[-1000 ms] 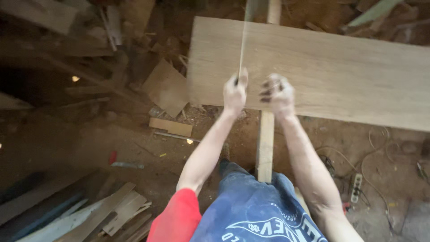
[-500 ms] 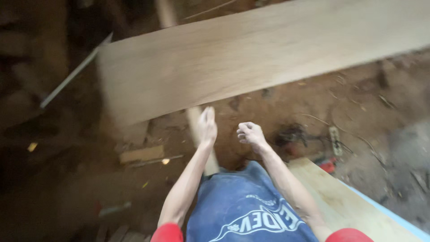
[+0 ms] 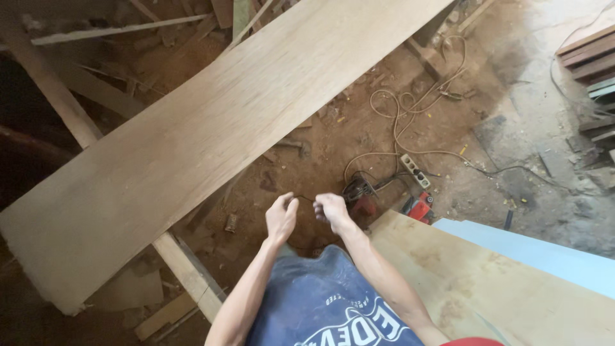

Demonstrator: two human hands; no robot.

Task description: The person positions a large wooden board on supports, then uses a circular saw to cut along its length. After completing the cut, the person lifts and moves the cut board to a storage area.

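**Both hands pinched a thin dark cord above the workshop floor**

The left hand and the right hand were held close together at the middle of the view, fingers curled shut. Between them ran a thin dark cord, pinched at each end by thumb and fingertips; whether it continued beyond the fists could not be told.

At 10 o'clock from the hands a long pale wooden board lay slanted across the scene, resting on a timber beam at 8 o'clock. At 4 o'clock lay a plywood sheet, with a light blue panel beside it. At 2 o'clock a white power strip sat among coiled cables on the dirt floor, and a red power tool lay just right of the hands. No container showed in view.
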